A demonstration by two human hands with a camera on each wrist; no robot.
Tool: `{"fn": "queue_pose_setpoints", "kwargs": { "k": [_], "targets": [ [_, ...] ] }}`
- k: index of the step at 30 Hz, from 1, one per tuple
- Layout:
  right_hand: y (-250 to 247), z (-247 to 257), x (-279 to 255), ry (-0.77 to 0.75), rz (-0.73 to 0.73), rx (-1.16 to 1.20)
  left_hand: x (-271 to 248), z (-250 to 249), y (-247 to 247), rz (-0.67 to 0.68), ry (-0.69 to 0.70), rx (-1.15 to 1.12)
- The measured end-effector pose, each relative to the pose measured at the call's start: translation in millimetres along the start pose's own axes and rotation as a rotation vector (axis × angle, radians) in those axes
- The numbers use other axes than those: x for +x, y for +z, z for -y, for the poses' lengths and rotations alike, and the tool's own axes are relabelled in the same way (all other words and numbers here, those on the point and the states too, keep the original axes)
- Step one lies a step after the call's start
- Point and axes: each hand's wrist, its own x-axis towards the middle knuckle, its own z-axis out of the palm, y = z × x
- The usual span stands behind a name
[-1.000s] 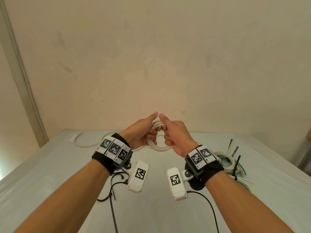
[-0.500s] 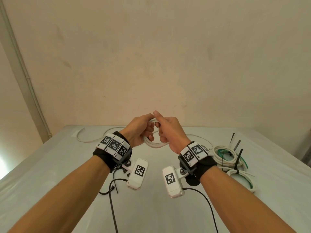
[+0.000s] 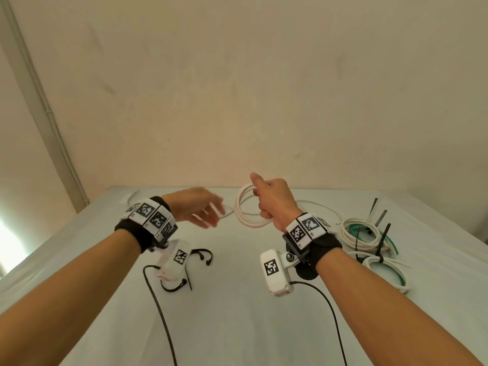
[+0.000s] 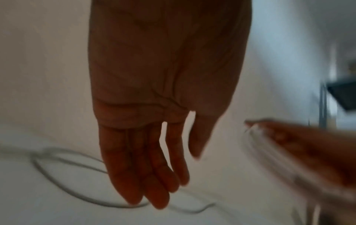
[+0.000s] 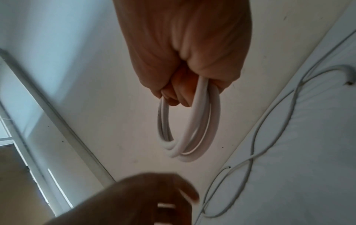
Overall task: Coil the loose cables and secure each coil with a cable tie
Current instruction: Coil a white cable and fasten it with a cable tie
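Note:
My right hand (image 3: 273,204) grips a small coil of white cable (image 3: 244,211) and holds it above the far middle of the table; in the right wrist view the coil's loops (image 5: 192,130) hang from my curled fingers (image 5: 179,94). The cable's loose tail (image 3: 318,206) trails over the table behind that hand. My left hand (image 3: 200,211) is blurred, to the left of the coil and apart from it. In the left wrist view its fingers (image 4: 154,159) are straight and hold nothing, above a thin loop of cable (image 4: 67,182).
Two tied coils of white and green cable (image 3: 365,233) (image 3: 388,272) lie at the right of the white table (image 3: 237,326), their black tie tails (image 3: 381,217) sticking up. Loose black cable ties (image 3: 203,256) (image 3: 175,286) lie under my left wrist. A wall stands behind the table.
My left hand has let go of the coil and swung away to the left with its fingers opened. My right hand keeps the coil and has moved a little to the right.

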Motion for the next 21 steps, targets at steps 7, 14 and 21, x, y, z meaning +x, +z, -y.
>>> {"fn": "queue_pose_setpoints", "kwargs": {
  "k": [7, 14, 21],
  "targets": [
    [21, -12, 3, 0.041, 0.061, -0.011, 10, 67, -21, 0.038, -0.072, 0.621],
    [28, -15, -1, 0.060, 0.108, -0.041, 31, 84, 4, -0.108, 0.051, 0.769],
    [16, -19, -2, 0.069, 0.120, -0.007, 37, 71, 3, -0.204, 0.104, 0.673]
  ]
}}
